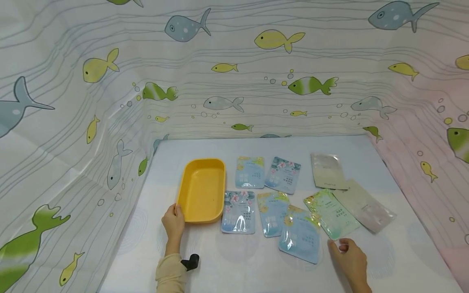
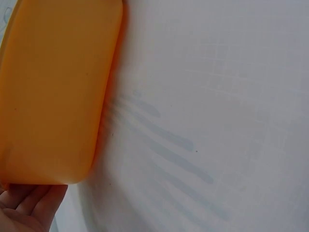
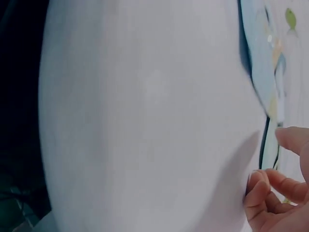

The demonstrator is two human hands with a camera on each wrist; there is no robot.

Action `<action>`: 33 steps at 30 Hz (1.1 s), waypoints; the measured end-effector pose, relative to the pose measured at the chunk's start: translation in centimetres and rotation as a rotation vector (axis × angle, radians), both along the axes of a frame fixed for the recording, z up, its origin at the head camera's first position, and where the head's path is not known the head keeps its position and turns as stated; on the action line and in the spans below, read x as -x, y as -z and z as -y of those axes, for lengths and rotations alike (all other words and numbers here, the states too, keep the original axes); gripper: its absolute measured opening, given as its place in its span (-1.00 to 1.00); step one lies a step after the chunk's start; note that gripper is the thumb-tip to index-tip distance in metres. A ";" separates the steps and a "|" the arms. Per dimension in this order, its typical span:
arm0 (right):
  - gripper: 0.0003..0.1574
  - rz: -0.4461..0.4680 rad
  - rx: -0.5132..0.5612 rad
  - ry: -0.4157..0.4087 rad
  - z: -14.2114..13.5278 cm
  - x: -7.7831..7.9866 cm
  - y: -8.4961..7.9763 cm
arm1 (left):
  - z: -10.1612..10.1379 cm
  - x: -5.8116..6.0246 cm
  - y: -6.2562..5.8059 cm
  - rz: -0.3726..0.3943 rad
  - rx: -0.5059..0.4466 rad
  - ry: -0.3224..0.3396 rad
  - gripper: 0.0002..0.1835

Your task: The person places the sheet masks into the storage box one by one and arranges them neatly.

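At its near left corner, my left hand [image 1: 173, 221] grips a yellow plastic tray [image 1: 203, 195], thumb at the rim. In the left wrist view, the fingers [image 2: 46, 205] lie against the tray's outside. Bent fingers and a separate thumb show on my right hand [image 1: 350, 260], just below the near corner of a green sachet [image 1: 333, 213]. In the right wrist view, a gap shows between that thumb [image 3: 292, 137] and the fingers; contact with the sachet cannot be told. Left of this hand lies a light-blue sachet [image 1: 299, 236], overlapping another blue sachet [image 1: 272, 213].
Beside the tray lies a flowered blue sachet [image 1: 238, 213]. Farther back are a light-blue sachet [image 1: 250, 174] and a second flowered one [image 1: 283, 175]. Two beige sachets [image 1: 328, 171] lie at the right, one touching the green sachet. Fish-patterned cloth [image 1: 227, 81] surrounds the white table [image 1: 234, 264].
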State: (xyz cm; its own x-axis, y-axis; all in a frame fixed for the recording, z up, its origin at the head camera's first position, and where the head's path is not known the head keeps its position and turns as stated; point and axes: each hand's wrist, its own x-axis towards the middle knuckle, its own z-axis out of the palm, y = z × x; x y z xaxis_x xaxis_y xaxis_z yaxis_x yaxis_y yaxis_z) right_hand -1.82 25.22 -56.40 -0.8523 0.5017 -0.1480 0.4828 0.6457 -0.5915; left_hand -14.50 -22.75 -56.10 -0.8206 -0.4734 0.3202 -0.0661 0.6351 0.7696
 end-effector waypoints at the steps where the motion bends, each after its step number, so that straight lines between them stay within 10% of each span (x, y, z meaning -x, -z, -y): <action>1: -0.43 0.018 0.012 -0.009 0.2 0.1 -0.2 | 0.0 0.0 0.0 0.005 -0.002 0.000 -0.73; 12: -0.31 0.147 0.076 -0.100 2.5 1.3 -1.7 | 0.0 -0.2 0.0 0.013 -0.008 -0.011 -0.72; 33: -0.58 0.133 0.251 -0.035 4.0 1.6 -1.1 | 0.2 -0.1 0.3 -0.004 -0.012 -0.012 -0.73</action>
